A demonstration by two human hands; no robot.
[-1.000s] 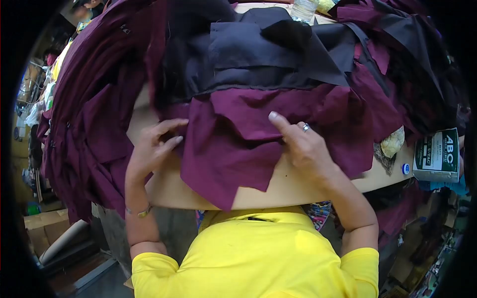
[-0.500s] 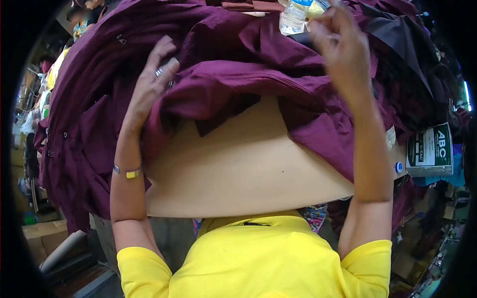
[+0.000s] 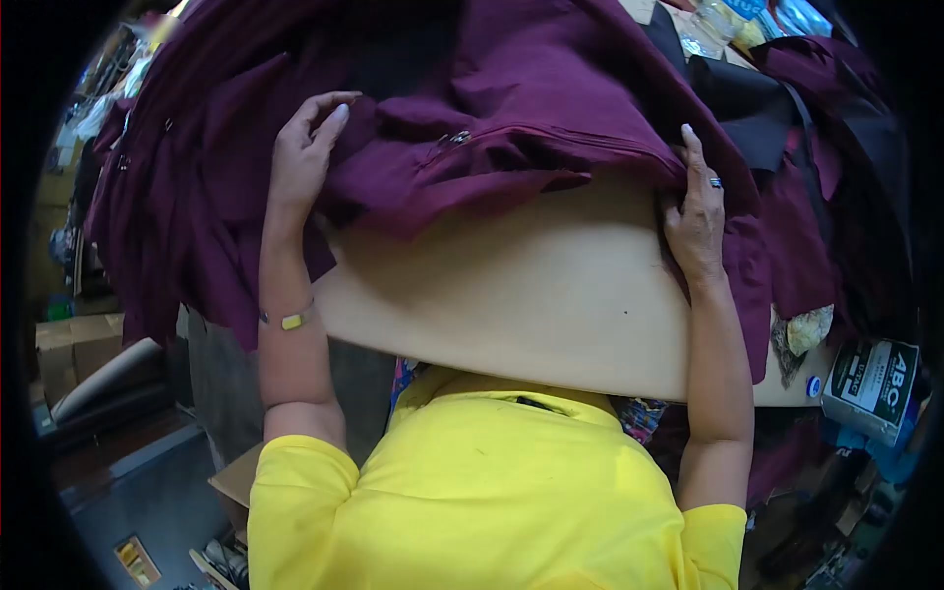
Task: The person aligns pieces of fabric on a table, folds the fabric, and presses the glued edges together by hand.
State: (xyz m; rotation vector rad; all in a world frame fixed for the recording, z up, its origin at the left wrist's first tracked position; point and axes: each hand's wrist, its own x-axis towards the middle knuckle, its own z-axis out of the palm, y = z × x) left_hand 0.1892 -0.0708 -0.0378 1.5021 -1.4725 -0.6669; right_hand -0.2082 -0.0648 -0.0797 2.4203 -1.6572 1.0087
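Right hand (image 3: 700, 221) has come down from near the top of the frame since half a second ago, and it's now at right of centre. Biggest thing from where I'm standing is the wrinkled maroon fabric piece with a zip (image 3: 570, 88), draped across the upper middle of the frame between both hands. Below it there's a smooth tan tabletop (image 3: 511, 295). That right hand has its forefinger stretched out along the cloth, other fingers bent; can't tell if it's pinching. Left hand (image 3: 307, 157), upper left, has thumb and forefinger close together beside the cloth, but can't tell whether any fabric's between them. Over at lower right sits a green-and-white ABC box (image 3: 870, 391), with a small round blue cap (image 3: 813, 385) just beside it.
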